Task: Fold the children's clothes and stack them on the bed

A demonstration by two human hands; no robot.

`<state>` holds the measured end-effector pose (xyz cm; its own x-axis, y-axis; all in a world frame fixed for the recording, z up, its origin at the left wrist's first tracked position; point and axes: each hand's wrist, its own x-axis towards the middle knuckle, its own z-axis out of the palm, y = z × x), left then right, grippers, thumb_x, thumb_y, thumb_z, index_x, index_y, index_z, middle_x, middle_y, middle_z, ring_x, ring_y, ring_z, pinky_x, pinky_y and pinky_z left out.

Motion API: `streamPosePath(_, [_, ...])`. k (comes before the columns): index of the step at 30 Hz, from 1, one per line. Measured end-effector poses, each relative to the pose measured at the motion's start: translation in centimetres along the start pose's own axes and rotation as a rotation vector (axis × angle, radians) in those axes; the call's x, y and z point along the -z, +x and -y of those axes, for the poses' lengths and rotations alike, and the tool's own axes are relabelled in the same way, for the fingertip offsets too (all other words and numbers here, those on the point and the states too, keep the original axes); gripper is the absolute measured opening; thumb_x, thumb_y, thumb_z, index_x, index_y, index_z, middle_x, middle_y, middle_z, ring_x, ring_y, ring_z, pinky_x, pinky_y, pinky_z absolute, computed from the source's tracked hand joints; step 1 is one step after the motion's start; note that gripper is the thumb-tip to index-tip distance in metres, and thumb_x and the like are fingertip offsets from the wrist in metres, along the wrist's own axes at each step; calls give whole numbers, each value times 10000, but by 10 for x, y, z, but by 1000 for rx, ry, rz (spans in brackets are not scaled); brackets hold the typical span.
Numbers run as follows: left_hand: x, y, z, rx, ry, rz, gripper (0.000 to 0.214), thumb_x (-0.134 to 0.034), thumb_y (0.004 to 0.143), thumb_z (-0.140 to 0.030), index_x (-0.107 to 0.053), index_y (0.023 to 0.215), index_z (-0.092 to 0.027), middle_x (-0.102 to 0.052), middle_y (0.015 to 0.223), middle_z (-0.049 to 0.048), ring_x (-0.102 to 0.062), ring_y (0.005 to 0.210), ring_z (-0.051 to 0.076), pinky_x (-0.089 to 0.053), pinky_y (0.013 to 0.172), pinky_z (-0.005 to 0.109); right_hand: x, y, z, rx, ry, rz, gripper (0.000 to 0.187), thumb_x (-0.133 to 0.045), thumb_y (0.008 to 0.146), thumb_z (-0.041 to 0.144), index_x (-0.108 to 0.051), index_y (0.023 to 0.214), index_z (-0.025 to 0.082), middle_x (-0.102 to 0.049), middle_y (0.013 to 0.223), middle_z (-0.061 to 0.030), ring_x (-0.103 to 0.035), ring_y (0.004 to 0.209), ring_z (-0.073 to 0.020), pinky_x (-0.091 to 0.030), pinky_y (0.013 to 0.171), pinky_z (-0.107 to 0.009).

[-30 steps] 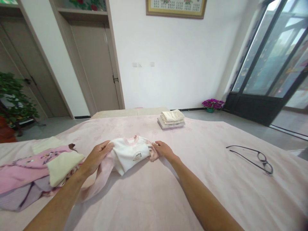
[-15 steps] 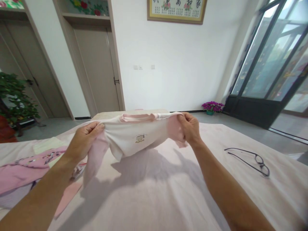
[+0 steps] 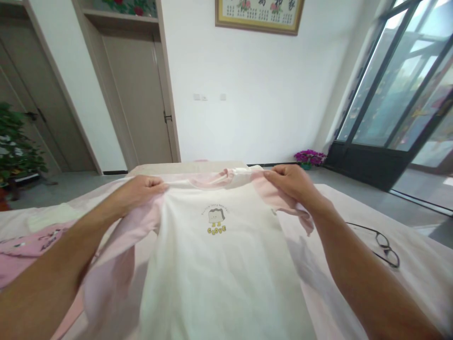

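A white shirt (image 3: 219, 264) with pink sleeves and a pink neckband is stretched between my hands, its front toward me. On its chest is a small cartoon print with yellow letters below. My left hand (image 3: 143, 191) pinches the shirt at the left shoulder, and my right hand (image 3: 292, 182) pinches it at the right shoulder. Both sleeves hang down beside the body of the shirt. The lower hem runs out of the bottom of the view.
A pale pink sheet (image 3: 357, 208) covers the surface below. Black-framed glasses (image 3: 384, 248) lie on it at the right, partly behind my forearm. Pink printed clothing (image 3: 28, 250) lies at the left. Beyond stand purple flowers (image 3: 309, 158) and a leafy plant (image 3: 17, 146).
The shirt's body has swung from bunched up and away to spread out toward me, showing the whole print. My hands have moved slightly apart and still hold the shoulders.
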<state>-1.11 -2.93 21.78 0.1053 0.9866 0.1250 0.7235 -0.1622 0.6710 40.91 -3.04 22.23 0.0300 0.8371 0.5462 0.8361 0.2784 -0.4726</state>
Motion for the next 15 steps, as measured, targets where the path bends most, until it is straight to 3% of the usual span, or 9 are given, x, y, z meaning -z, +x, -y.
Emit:
streamPosePath(2, [-40,25,33,-26,164,15,426,-512,757,-568,-587,610,-174,-558,540,-12,-511,526,146,-294,494,219,-41,3,-22,-78,-185,117,369,-563,851,452,-661,639,166,-562,543,-2,-468,520,-106,-239,492,-245])
streamPosePath(4, [-75,45,61,-5,308,21,382,-481,800,-510,-590,610,-197,-603,584,2,-549,578,170,-293,516,237,-83,5,-42,-138,-288,233,325,-560,848,428,-679,678,178,-642,644,-35,-525,590,-129,-260,522,-249])
streamPosePath(8, [-115,70,90,24,513,15,361,-433,875,-457,-656,717,-222,-724,842,56,-637,778,208,-349,605,251,-148,13,-70,-148,-354,301,326,-515,882,434,-711,763,203,-706,810,-79,-611,736,-191,-337,608,-259])
streamPosePath(11, [-127,82,95,54,650,2,377,-379,922,-425,-682,818,-228,-732,936,88,-660,860,239,-402,663,285,-175,27,-85,-204,-304,292,333,-511,888,457,-717,822,204,-716,877,-100,-635,829,-229,-393,687,-286])
streamPosePath(15, [-139,89,94,65,734,-33,305,-412,914,-297,-695,959,-192,-708,1033,130,-650,973,275,-438,813,370,-184,42,-113,-318,-87,395,344,-471,912,428,-703,850,183,-723,886,-86,-641,797,-191,-424,693,-266])
